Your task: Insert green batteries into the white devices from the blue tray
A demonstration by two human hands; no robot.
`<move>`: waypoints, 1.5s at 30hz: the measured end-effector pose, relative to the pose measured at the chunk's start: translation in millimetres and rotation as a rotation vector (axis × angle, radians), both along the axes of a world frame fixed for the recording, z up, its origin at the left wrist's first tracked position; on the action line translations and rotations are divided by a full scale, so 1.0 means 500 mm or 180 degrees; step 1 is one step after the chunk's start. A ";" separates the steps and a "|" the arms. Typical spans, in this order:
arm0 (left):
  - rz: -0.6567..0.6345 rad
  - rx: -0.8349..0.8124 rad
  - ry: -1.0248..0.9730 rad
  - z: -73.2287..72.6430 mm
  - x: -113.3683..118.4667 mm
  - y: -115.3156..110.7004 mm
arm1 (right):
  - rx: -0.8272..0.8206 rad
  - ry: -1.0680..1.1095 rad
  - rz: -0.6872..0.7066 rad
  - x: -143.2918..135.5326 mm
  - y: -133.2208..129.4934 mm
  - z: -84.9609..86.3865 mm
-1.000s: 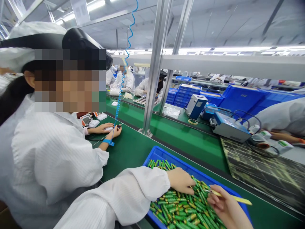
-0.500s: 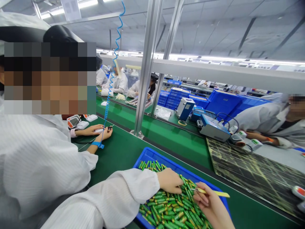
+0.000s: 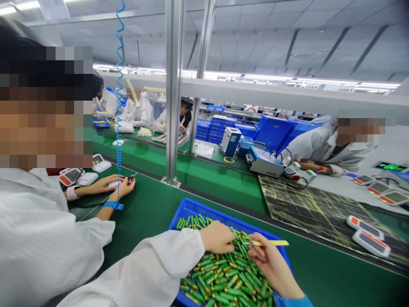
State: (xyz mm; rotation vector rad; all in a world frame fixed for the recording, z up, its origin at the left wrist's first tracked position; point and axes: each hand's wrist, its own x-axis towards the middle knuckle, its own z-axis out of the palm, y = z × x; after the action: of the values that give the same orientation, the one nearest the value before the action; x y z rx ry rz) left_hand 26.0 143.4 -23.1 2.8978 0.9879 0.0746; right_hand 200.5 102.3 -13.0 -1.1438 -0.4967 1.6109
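Note:
A blue tray full of small green cylindrical batteries with gold-coloured ends lies on the green bench top. From the lower left, my left hand in a white sleeve reaches over the tray. Its fingers are curled down among the batteries, and what they hold, if anything, is hidden. My right hand, with a blue band at the wrist, is over the tray's right side. Between its thumb and fingers it pinches a slim yellow-handled tool, whose thin metal tip points left at the batteries.
A co-worker's hands work on the bench at left, near white-and-orange devices. A metal post stands behind the tray. Beyond are a blue instrument, a dark patterned mat and another person. A coiled blue cord hangs at left.
The view has turned right, so the surroundings sit further left and more devices show at right. Both hands stay over the batteries, and the yellow-handled tool remains in my right hand.

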 end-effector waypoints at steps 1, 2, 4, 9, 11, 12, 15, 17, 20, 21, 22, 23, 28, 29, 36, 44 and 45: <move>-0.0002 0.0018 -0.0007 0.001 -0.001 -0.001 | -0.0012 0.0029 -0.0010 -0.001 0.001 -0.001; -0.0011 0.0037 -0.0017 0.003 -0.002 -0.002 | -0.0031 0.0045 -0.0018 -0.001 0.001 -0.002; -0.0051 0.0065 -0.0028 0.007 -0.003 -0.004 | -0.0081 0.0043 -0.0034 -0.001 0.003 -0.005; -0.0159 0.0036 0.0011 0.017 -0.004 -0.006 | -0.0056 0.0053 -0.0030 0.002 0.005 -0.013; -0.0186 0.0018 0.0025 0.019 -0.004 -0.006 | -0.0049 0.0038 -0.0049 0.003 0.006 -0.015; -0.0202 0.0007 0.0035 0.019 -0.003 -0.006 | -0.0057 0.0030 -0.0055 0.004 0.006 -0.016; -0.0256 -0.0037 0.0075 0.018 -0.001 -0.005 | -0.0066 0.0030 -0.0054 0.007 0.008 -0.018; -0.0288 -0.0069 0.0102 0.016 0.000 -0.004 | -0.0055 0.0014 -0.0028 0.010 0.008 -0.019; -0.0313 -0.0130 0.0144 0.015 0.001 -0.002 | -0.0029 -0.0016 0.0037 0.014 0.007 -0.023; -0.0310 -0.0151 0.0157 0.014 0.001 -0.002 | -0.0023 -0.0021 0.0044 0.015 0.007 -0.024; -0.0299 -0.0170 0.0166 0.014 0.001 -0.001 | -0.0027 -0.0022 0.0049 0.016 0.007 -0.025; -0.0282 -0.0188 0.0173 0.013 0.001 -0.001 | -0.0046 -0.0029 0.0045 0.017 0.006 -0.025; -0.0183 -0.0268 0.0181 0.009 0.000 0.000 | -0.0156 -0.0060 0.0021 0.020 0.006 -0.022; -0.0167 -0.0278 0.0180 0.008 0.000 -0.001 | -0.0154 -0.0046 0.0026 0.019 0.005 -0.020; -0.0110 -0.0338 0.0231 0.008 0.000 -0.001 | -0.0209 0.0082 -0.0005 0.008 -0.001 0.003; -0.0112 -0.0377 0.0269 0.002 0.000 -0.002 | -0.0198 0.0106 0.0055 0.008 -0.006 0.011; -0.0115 -0.0381 0.0274 0.002 0.000 -0.003 | -0.0224 0.0115 0.0056 0.008 -0.007 0.011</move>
State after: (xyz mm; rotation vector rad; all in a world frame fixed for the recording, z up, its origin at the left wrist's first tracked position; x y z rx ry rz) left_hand 26.1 141.9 -21.9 2.8292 0.9182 -0.1086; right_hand 204.5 98.9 -7.5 -1.1634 -0.4305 1.6726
